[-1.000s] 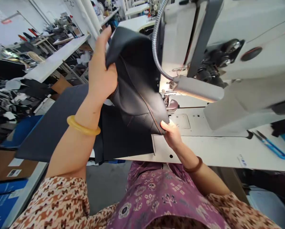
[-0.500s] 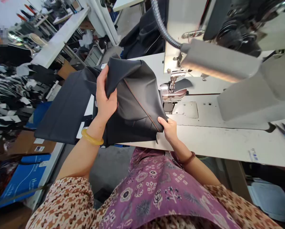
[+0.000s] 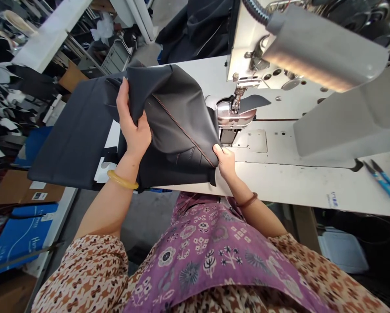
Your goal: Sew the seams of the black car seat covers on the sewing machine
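Observation:
A black leather-like cover (image 3: 178, 108) with an orange-brown stitched seam is stretched between my hands, left of the sewing machine's needle area. My left hand (image 3: 132, 126) is closed on its raised, folded upper edge. At the lower right corner, my right hand (image 3: 225, 160) pinches the cover between thumb and fingers. The presser foot (image 3: 237, 100) stands just right of the cover, above a shiny metal arm (image 3: 226, 113). A dark flap (image 3: 254, 102) lies behind the foot. More black material (image 3: 71, 130) spreads flat to the left, with white labels (image 3: 112, 137) beside my left wrist.
A grey lamp (image 3: 325, 48) hangs over the machine at upper right. Blue-handled thread snips (image 3: 384, 180) lie on the white table (image 3: 280, 182) at the right. Dark cloth (image 3: 195, 30) is heaped beyond the table. Boxes, including a blue one (image 3: 21, 234), stand at lower left.
The view has shifted, so the snips show more fully at the right. Both hands keep their grip on the cover, which holds nearly the same shape.

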The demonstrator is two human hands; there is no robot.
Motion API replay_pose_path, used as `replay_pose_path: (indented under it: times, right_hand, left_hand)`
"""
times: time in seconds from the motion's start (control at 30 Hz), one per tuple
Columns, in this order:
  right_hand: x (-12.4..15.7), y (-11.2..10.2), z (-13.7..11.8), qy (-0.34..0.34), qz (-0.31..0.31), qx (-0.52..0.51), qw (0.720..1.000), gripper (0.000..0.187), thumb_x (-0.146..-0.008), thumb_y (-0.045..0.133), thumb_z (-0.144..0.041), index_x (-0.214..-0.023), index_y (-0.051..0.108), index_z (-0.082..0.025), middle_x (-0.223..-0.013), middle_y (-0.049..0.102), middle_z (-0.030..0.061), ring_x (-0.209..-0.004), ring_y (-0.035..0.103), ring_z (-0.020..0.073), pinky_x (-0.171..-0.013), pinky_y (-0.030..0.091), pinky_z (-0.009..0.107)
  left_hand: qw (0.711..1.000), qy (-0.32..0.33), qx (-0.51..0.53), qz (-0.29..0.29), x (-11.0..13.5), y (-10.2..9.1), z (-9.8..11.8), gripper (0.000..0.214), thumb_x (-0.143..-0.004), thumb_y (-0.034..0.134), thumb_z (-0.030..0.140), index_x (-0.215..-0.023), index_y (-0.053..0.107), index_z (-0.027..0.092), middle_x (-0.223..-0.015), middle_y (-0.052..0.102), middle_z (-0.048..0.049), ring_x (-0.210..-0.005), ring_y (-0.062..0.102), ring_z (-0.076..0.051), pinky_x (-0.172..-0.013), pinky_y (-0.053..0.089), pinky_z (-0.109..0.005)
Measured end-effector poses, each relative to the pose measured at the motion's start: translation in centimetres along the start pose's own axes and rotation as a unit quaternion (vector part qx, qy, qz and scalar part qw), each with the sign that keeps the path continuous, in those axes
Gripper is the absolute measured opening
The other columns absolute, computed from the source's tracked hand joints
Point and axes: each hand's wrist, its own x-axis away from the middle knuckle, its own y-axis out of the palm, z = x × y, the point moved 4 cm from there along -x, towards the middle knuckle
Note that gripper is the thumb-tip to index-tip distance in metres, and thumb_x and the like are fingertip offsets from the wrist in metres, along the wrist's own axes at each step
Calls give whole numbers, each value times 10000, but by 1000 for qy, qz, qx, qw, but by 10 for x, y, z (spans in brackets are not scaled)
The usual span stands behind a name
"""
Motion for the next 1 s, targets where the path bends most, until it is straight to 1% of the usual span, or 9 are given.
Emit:
replay_pose_path:
  times: [0.1,0.23,0.37,0.47,0.63,0.73,0.8,0.9,1.0]
  right_hand:
    - [-7,1,3,7,-4,-5,1000,538,-685,547,-635,-532,249,-214,-546,240,-52,-558,249,71,-519,224,247]
    - [-15,5,5,25,-16,-29,999,540,-679,564,-649,-544,269,-217,-553,257,-47,-559,261,77,-515,238,249]
    - [-19,7,9,32,-26,-55,998,538,-686,575,-653,-541,297,-216,-558,284,-39,-551,279,81,-505,247,249]
    - [-20,7,12,33,-26,-61,997,531,-690,567,-655,-543,308,-215,-563,291,-36,-558,279,84,-506,247,250]
    - [-16,6,7,24,-14,-25,999,537,-683,559,-656,-543,278,-221,-557,279,-39,-568,268,87,-518,263,253]
    - [-9,9,-1,14,-22,11,1000,568,-670,537,-703,-530,275,-219,-547,256,-44,-559,258,81,-514,246,251]
    - [-5,12,-7,-2,-33,57,998,600,-667,509,-743,-515,257,-221,-532,240,-47,-545,254,81,-510,239,255]
    - [2,20,-20,-77,-56,139,986,645,-711,433,-777,-480,195,-223,-486,197,-50,-505,234,85,-523,244,276]
    - [13,35,-38,-217,-70,239,944,655,-814,361,-724,-436,201,-213,-439,199,-46,-474,234,92,-592,270,307]
  left_hand:
    - [1000,25,-5,10,0,2,5,528,-784,704,267,-1272,501,284,-1422,467,81,-1444,233,-184,-1237,158,-300]
    - [989,135,-48,-21,1,5,12,464,-884,574,219,-1323,456,314,-1424,450,110,-1406,312,-151,-1221,213,-293]
    - [974,214,-72,-28,1,7,15,476,-905,525,161,-1363,416,229,-1426,459,23,-1370,360,-143,-1205,260,-328]
    - [970,229,-76,-36,1,8,15,458,-929,498,183,-1377,400,198,-1439,446,-19,-1374,352,-142,-1201,261,-324]
    - [970,224,-91,-18,9,1,12,464,-936,497,258,-1387,395,218,-1447,433,-40,-1381,348,-160,-1200,259,-333]
    - [975,200,-93,16,19,-13,6,485,-910,542,339,-1375,407,306,-1450,428,1,-1400,325,-159,-1207,232,-296]
    - [977,184,-96,40,26,-25,1,501,-899,548,391,-1373,399,327,-1461,409,7,-1413,304,-170,-1210,220,-303]
    - [979,139,-118,97,38,-48,-9,535,-885,551,436,-1370,379,291,-1484,379,-21,-1421,291,-174,-1204,219,-305]
    - [973,49,-129,185,54,-75,-30,592,-849,594,430,-1356,377,214,-1481,390,-70,-1410,312,-169,-1194,228,-296]
